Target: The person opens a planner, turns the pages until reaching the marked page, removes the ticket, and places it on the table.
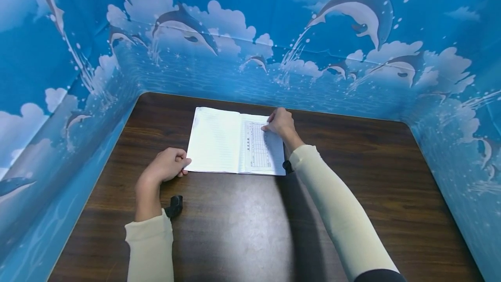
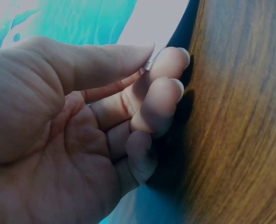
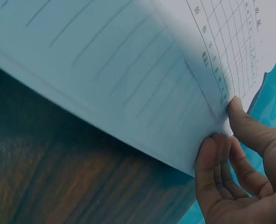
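Note:
An open notebook (image 1: 213, 142) with lined pages lies on the table. On its right page rests a loose-looking sheet printed with a grid (image 1: 258, 147). My left hand (image 1: 168, 164) pinches the notebook's near left corner; in the left wrist view the page edge (image 2: 156, 28) sits between thumb and forefinger, the other fingers curled beneath. At the far right of the notebook, my right hand (image 1: 281, 123) pinches the printed sheet near its upper right corner. From the right wrist, its thumb (image 3: 240, 119) lies at the grid's edge, with the fingertips close to the lined page's (image 3: 105, 79) corner.
A dark wood-grain table (image 1: 235, 221) carries the notebook near its far edge. Blue dolphin-print cloth (image 1: 250, 47) rises behind and at both sides. Black wrist cameras (image 1: 174, 206) are strapped at the sleeve cuffs.

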`<action>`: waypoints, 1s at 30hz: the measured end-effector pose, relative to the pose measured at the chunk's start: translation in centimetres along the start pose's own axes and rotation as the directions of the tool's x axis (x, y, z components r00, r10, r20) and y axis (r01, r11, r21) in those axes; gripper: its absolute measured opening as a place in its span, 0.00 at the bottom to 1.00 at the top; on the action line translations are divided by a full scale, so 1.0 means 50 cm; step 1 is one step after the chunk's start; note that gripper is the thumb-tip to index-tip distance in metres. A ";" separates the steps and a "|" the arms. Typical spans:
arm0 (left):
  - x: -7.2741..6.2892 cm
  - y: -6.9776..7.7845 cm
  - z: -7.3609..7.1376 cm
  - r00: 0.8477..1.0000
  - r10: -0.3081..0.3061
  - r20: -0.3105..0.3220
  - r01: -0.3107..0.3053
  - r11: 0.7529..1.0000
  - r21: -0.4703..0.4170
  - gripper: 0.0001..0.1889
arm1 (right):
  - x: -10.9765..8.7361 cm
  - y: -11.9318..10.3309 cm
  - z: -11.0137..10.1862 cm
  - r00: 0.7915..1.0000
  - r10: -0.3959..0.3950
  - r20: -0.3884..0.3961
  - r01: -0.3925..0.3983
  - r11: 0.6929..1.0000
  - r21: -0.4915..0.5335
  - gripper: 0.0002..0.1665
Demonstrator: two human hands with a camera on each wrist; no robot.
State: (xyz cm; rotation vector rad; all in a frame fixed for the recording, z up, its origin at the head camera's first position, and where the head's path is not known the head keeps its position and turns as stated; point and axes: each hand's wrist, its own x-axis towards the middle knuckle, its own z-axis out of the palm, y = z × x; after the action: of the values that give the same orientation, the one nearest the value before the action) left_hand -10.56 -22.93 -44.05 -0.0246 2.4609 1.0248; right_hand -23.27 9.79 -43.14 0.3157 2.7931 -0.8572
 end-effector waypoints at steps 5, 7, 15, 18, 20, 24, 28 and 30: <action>-0.001 -0.002 0.002 1.000 0.009 -0.007 -0.009 1.000 0.009 0.12 | -0.002 0.006 0.007 1.000 -0.017 -0.003 0.017 1.000 0.000 0.11; -0.001 -0.003 0.003 1.000 0.008 -0.008 -0.008 1.000 0.012 0.12 | 0.001 0.011 0.009 1.000 -0.027 0.001 0.027 0.999 0.018 0.12; 0.000 -0.003 0.002 1.000 0.008 -0.004 -0.008 1.000 0.003 0.12 | 0.022 0.035 0.003 0.997 -0.009 0.074 -0.001 0.991 0.133 0.13; 0.000 -0.002 0.001 1.000 0.007 -0.001 -0.007 1.000 0.001 0.12 | 0.021 0.039 -0.011 0.996 -0.028 0.089 0.014 0.989 0.148 0.14; 0.000 0.000 0.000 1.000 0.003 -0.001 -0.003 1.000 -0.004 0.12 | 0.019 0.040 -0.022 0.995 -0.042 0.088 0.028 0.988 0.152 0.15; -0.002 0.000 0.001 1.000 0.004 -0.005 -0.004 1.000 -0.006 0.12 | 0.017 0.045 -0.045 0.995 -0.052 0.089 0.035 0.983 0.178 0.15; -0.003 -0.001 0.000 1.000 0.006 -0.007 -0.006 1.000 0.002 0.12 | 0.015 0.054 -0.067 0.993 -0.076 0.092 0.056 0.978 0.200 0.15; -0.002 -0.001 -0.001 1.000 0.007 -0.007 -0.007 1.000 0.005 0.12 | 0.015 0.060 -0.079 0.992 -0.089 0.093 0.067 0.974 0.215 0.15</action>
State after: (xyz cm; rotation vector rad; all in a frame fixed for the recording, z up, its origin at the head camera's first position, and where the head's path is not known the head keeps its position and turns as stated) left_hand -10.47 -23.00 -44.00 -0.0177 2.4716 1.0231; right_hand -23.72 14.60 -41.71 0.1887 2.6391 -1.1593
